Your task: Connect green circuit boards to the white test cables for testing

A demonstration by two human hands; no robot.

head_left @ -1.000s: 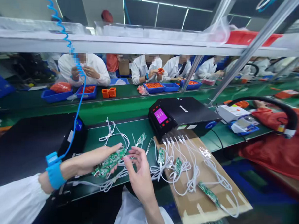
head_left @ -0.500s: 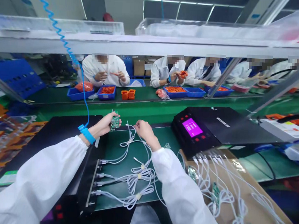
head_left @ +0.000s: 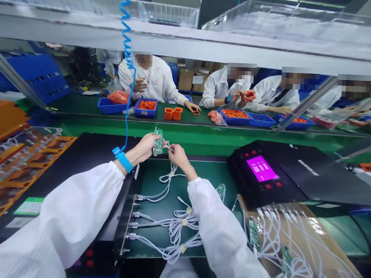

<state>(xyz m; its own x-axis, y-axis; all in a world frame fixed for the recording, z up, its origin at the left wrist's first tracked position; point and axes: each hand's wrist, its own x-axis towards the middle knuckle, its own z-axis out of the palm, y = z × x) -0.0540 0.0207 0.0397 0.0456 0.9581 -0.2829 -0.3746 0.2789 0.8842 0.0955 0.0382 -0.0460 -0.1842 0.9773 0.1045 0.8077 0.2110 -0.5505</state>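
My left hand [head_left: 147, 146], with a blue wrist strap [head_left: 123, 161] on its wrist, grips a green circuit board [head_left: 158, 142] above the far part of the green bench. Close on the right, my right hand [head_left: 177, 155] pinches the end of a white cable [head_left: 169, 146], which meets the board's right edge; whether it is plugged in I cannot tell. That cable hangs in a tied loop and runs to the black box [head_left: 92, 163] on the left. Below my hands, several bundled white cables [head_left: 181, 225] lie on the bench, plugged into the same box.
On the right stands a black tester [head_left: 260, 171] with a magenta screen. White cables and boards lie on cardboard [head_left: 322, 235] below it. A blue coiled cord [head_left: 126, 34] hangs at left. Across the belt, people in white coats handle orange parts near blue bins [head_left: 146, 107].
My hands have come together, the right bringing the cable end to the board's edge. The view has shifted left. A person opposite has lowered a hand with an orange frame to the belt.
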